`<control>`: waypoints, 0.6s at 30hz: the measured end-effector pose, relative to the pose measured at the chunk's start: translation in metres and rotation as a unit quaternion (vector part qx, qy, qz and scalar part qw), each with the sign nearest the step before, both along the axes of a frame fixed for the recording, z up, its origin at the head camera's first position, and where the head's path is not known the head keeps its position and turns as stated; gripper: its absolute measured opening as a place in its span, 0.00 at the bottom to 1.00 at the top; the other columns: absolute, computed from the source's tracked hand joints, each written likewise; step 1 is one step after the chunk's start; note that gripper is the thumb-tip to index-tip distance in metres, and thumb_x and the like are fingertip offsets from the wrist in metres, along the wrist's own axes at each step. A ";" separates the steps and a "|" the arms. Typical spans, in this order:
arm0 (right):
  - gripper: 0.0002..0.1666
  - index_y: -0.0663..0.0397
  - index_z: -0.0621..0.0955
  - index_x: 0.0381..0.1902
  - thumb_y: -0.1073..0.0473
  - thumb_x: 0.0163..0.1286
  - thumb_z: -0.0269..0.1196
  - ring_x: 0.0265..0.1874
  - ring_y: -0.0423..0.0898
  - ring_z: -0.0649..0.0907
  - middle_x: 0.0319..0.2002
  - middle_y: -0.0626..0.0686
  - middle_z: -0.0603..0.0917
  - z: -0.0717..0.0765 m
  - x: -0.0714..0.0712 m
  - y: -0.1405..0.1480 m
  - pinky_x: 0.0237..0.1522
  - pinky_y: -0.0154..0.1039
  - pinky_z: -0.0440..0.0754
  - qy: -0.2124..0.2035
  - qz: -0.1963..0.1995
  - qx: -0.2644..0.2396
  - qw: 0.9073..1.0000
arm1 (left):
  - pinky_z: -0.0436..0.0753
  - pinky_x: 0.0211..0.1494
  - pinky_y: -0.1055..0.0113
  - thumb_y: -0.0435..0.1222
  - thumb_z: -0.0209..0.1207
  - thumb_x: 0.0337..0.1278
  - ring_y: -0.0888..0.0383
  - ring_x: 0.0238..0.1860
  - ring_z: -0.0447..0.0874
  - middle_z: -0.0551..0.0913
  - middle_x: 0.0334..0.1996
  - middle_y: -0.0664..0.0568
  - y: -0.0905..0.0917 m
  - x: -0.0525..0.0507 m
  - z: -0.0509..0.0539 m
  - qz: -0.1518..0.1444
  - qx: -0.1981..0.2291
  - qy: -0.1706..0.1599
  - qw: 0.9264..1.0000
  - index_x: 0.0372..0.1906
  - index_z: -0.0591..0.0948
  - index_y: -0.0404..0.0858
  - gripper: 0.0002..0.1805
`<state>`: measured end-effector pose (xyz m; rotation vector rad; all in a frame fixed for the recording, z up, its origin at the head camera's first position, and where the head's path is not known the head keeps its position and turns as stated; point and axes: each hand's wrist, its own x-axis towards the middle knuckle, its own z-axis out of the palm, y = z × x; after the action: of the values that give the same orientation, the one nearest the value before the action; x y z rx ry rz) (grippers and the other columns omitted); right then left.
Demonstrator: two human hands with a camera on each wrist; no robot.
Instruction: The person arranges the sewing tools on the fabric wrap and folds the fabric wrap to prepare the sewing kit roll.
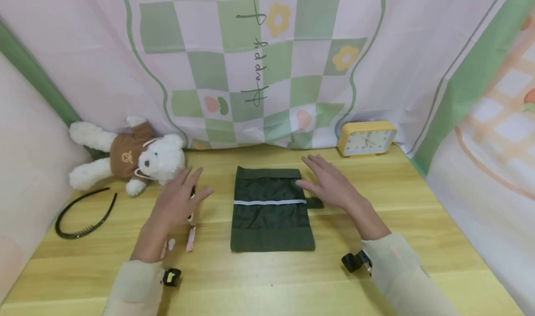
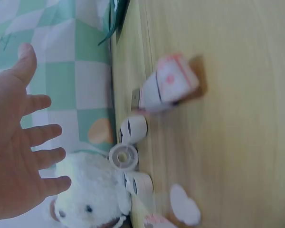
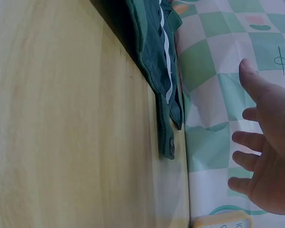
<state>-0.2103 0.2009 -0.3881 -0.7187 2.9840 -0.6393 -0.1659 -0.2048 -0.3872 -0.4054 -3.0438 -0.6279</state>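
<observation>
A dark green fabric pouch [image 1: 269, 239] lies flat and unfolded on the table, crossed by a white elastic strip [image 1: 267, 203], with a snap tab [image 3: 166, 137] on its right side. My right hand [image 1: 334, 186] hovers beside the pouch's right edge, fingers spread and holding nothing. On the other side my left hand [image 1: 175, 202], its fingers also spread, is held over several small items and partly hides them. The left wrist view shows among these a pink-and-white block-like item [image 2: 173, 80], blurred, a small white ring-shaped roll [image 2: 123, 156] and a white heart-shaped piece [image 2: 184, 206].
A white plush bear [image 1: 167, 156] in a brown top lies at the back left. In front of it is a black headband [image 1: 85, 232]. A yellow clock [image 1: 368, 138] stands at the back right. Checkered cloth [image 1: 242, 61] hangs behind the wooden table [image 1: 271, 288].
</observation>
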 end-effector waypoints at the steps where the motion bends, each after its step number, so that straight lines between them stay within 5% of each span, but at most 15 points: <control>1: 0.48 0.60 0.59 0.79 0.34 0.76 0.55 0.77 0.64 0.54 0.78 0.65 0.57 -0.001 0.000 0.000 0.73 0.63 0.54 -0.008 0.002 -0.012 1.000 | 0.48 0.73 0.31 0.61 0.45 0.75 0.30 0.77 0.45 0.52 0.77 0.29 -0.003 0.000 0.000 -0.002 0.003 0.003 1.000 0.79 0.58 0.35 0.43; 8: 0.50 0.58 0.59 0.79 0.33 0.74 0.58 0.78 0.61 0.52 0.78 0.64 0.55 -0.003 -0.003 -0.002 0.73 0.61 0.55 -0.061 0.023 -0.060 0.996 | 0.52 0.73 0.33 0.57 0.47 0.77 0.29 0.75 0.49 0.54 0.76 0.29 -0.017 0.002 -0.004 -0.005 0.026 0.017 1.000 0.79 0.58 0.31 0.42; 18: 0.52 0.58 0.61 0.79 0.33 0.70 0.63 0.77 0.61 0.57 0.77 0.63 0.59 -0.007 -0.004 -0.010 0.73 0.60 0.58 -0.088 0.062 -0.061 0.992 | 0.55 0.72 0.33 0.55 0.50 0.77 0.29 0.75 0.50 0.54 0.76 0.28 -0.030 0.008 -0.004 0.019 0.055 -0.002 0.998 0.78 0.60 0.31 0.40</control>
<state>-0.2138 0.1907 -0.3955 -0.8000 2.7347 -0.8371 -0.1579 -0.2349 -0.3912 -0.3436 -2.9937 -0.7908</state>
